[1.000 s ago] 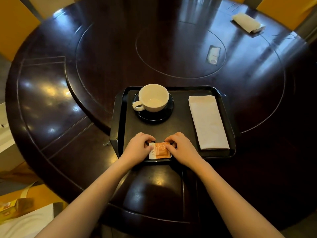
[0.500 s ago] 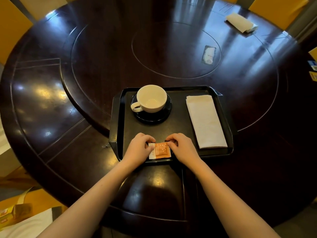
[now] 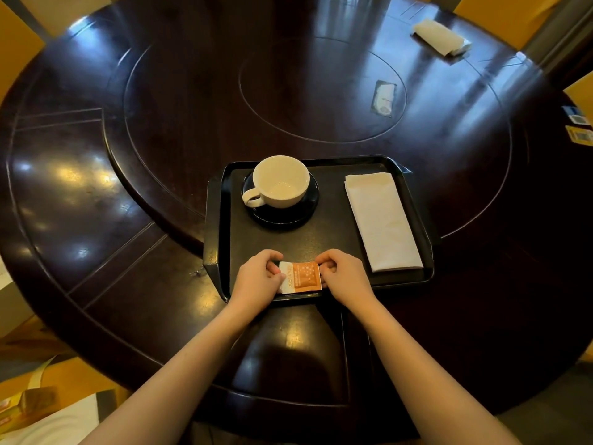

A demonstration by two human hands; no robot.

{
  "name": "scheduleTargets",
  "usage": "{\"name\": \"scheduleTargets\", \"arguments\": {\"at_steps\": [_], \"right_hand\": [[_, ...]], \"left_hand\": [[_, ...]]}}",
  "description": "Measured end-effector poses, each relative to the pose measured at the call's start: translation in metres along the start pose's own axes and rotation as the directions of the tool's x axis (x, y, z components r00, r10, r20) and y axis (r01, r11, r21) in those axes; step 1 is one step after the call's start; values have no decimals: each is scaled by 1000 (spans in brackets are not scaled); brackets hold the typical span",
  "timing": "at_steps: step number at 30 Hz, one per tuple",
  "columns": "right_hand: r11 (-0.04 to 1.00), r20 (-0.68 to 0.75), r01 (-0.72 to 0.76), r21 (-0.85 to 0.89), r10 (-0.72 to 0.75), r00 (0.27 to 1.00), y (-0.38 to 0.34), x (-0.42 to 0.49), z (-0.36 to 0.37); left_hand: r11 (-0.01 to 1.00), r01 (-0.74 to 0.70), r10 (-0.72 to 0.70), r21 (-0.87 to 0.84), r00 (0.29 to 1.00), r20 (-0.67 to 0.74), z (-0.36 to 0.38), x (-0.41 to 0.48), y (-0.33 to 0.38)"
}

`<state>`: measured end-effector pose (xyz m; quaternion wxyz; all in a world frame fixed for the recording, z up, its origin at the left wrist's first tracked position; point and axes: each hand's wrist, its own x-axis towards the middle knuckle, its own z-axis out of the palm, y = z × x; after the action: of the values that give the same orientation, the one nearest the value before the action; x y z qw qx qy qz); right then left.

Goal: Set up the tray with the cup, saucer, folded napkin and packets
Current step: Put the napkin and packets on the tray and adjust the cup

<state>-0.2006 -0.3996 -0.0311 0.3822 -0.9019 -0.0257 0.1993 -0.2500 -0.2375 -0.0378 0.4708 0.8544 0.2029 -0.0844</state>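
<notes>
Basically nothing is shifting across the last second: both hands are staying on the packets [image 3: 300, 277] at the tray's [image 3: 215, 220] near edge, same spot, same grip. Only my head is drifting a little, so the view is sliding.

Left hand [image 3: 256, 281] is pinching the white left end of the packets, thumb and fingers closed on it. Right hand [image 3: 345, 277] is pinching the orange right end the same way. Packets are lying flat on the tray floor, long side roughly parallel to the near rim, just inside it. Looks like a stack, but I can't tell how many.

Cup [image 3: 279, 181] is sitting upright on the saucer [image 3: 282, 216] at the tray's far left, handle pointing left. Napkin [image 3: 382, 220] is lying folded along the right side, apart from the cup and from my hands.

My read: I'm squaring the packets, not moving them, and since they're holding position, placement is probably done. All four items are on the tray, so the task is looking near-complete; what's left is releasing without dragging the packets askew.

Another folded napkin [image 3: 439, 36] is sitting on the worktop [image 3: 128, 155], far side, unused.
</notes>
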Motion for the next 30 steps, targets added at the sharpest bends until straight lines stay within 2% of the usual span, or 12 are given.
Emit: {"name": "scheduleTargets", "arguments": {"at_steps": [3,10,24,30], "right_hand": [[1000,-7,-11,13,11,1000,-1,-1,0],[997,-15,43,-57,-44,999,-1,-2,2],[989,-104,56,-139,-70,992,-3,-5,13],[991,-112,83,-104,-94,989,-1,-6,15]], "left_hand": [[1000,12,-12,16,1000,-22,-2,2,-1],[999,9,-12,53,998,59,-2,6,-3],[999,41,-41,-2,996,81,-3,3,-3],[1000,18,-20,17,994,104,-9,5,-1]]}}
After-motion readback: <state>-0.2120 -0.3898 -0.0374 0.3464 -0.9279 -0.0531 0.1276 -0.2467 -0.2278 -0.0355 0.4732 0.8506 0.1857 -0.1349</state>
